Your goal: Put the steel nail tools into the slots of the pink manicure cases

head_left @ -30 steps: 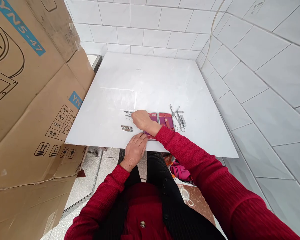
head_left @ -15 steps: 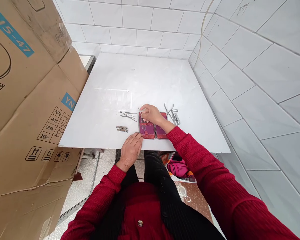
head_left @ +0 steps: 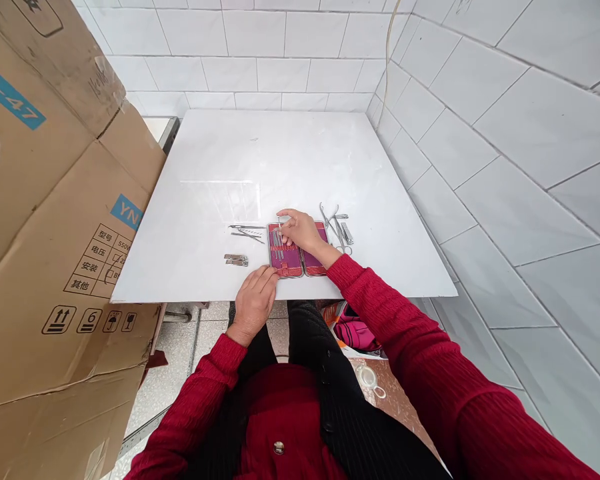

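Observation:
An open manicure case with a purple lining and red trim lies near the front edge of the table. Several slim metal tools stand in the loops of its left half. Over that half, my right hand pinches a thin metal manicure tool, partly hidden by the fingers. My left hand lies flat at the front left corner of the case, fingertips touching its edge. Left of the case are slender metal tools and nail clippers. To its right are nippers and another nail clipper.
The white table meets tiled walls behind and at the right. A large cardboard box stands close along the left side. Below the front edge, a pink item sits in a bag.
The camera view has shifted slightly, so the scene sits a little further left. My right hand stays over the left half of the case with the thin tool; my left hand keeps its place.

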{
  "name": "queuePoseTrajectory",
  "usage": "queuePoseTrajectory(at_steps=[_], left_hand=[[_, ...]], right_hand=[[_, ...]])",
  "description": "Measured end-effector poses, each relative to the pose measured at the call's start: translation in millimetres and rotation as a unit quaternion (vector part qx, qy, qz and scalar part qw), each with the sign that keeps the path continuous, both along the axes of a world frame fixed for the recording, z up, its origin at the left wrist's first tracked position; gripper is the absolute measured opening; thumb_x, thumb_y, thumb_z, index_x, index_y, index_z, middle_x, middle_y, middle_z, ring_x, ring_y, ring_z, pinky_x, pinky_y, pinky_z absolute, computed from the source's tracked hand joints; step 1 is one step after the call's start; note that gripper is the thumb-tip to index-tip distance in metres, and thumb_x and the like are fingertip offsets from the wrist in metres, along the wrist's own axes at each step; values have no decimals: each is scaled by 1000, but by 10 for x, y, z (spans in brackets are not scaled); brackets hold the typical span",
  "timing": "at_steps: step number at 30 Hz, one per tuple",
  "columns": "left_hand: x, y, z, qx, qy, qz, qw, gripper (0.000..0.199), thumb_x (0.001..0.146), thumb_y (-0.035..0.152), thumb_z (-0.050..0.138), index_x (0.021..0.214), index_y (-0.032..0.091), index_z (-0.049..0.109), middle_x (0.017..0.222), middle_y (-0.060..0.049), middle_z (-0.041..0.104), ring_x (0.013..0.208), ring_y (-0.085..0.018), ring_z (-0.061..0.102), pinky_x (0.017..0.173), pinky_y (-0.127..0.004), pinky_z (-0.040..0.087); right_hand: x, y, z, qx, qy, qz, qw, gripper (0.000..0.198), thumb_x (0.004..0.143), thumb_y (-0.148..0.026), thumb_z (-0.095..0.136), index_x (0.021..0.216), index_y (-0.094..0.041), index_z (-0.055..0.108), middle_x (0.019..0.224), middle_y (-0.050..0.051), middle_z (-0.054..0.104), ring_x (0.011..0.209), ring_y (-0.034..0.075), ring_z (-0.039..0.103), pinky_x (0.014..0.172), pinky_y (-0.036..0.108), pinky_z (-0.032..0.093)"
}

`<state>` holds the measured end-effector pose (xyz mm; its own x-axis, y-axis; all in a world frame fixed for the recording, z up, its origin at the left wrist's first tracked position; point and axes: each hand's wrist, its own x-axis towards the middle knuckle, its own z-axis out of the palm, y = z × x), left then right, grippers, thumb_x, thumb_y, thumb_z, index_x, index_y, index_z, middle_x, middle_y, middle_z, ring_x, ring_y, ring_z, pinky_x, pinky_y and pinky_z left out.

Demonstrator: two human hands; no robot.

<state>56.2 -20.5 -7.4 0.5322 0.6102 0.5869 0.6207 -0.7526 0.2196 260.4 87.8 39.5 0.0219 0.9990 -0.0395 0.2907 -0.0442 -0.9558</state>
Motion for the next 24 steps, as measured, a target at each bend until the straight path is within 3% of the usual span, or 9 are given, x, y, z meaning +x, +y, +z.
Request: queuePoseTrajectory(at_steps=[5, 9, 13, 24], left_hand=[[7, -8, 8, 11, -2, 2, 1000, 28, 101, 10, 47, 122, 17, 65, 128, -9, 72, 127, -26, 63, 107, -45, 53], [11, -9, 11, 14, -4, 3, 1000, 28, 101, 10, 48, 122, 17, 64, 128, -10, 72, 127, -25, 64, 107, -45, 53], [15, -10, 20, 18, -4, 4, 1000, 28, 101, 9, 48, 122, 17, 64, 127, -10, 72, 126, -25, 64, 107, -45, 54], [4, -1, -25, -3, -11, 0, 1000, 32, 101, 10, 45, 125, 18, 65, 129, -10, 71, 129, -25, 62, 109, -46, 52]], right_hand=[[-10, -40, 24, 2, -68, -1, 998, 34, 85, -8, 56, 117, -15, 69, 57, -5, 64, 48, 12, 60, 48, 20, 48], [-2, -42, 48, 49, -187, -22, 981, 25, 89, -9, 55, 103, -16, 75, 72, 1, 72, 69, 17, 69, 71, 28, 55], [-5, -61, 43, 97, -271, -19, 958, 26, 93, -10, 52, 94, -17, 77, 98, 6, 78, 96, 21, 70, 90, 34, 52], [-31, -155, 25, 105, -345, -1, 933, 29, 94, -11, 48, 95, -18, 76, 101, 8, 74, 95, 22, 64, 85, 33, 46]])
